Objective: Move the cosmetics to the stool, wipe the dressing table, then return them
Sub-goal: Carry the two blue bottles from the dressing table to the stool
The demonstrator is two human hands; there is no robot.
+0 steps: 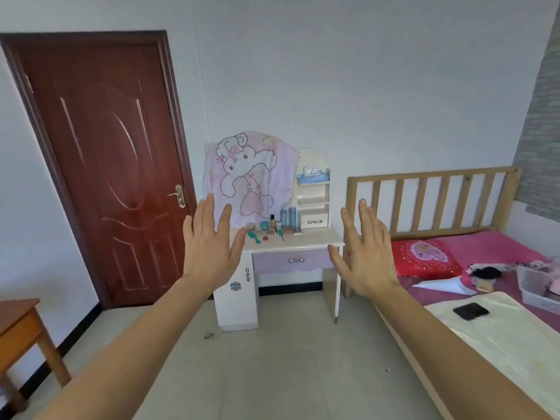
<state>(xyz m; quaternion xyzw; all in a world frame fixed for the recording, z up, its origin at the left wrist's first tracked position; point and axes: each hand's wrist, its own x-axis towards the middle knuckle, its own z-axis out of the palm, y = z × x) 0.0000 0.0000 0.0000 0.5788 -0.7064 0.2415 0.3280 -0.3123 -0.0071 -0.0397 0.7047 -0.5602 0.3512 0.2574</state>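
A white and lilac dressing table stands against the far wall, some way ahead of me. Several cosmetics crowd its top: two blue bottles, a dark-capped bottle, small jars and a teal comb. A pink cartoon cloth covers its mirror. My left hand and my right hand are raised in front of me with fingers straight and spread, backs toward me, holding nothing. Both hover in the air well short of the table. No stool is in view.
A dark red door is shut at the left. A wooden table pokes in at the lower left. A bed with a wooden headboard, red pillow, black phone and basket fills the right. Grey tiled floor lies between.
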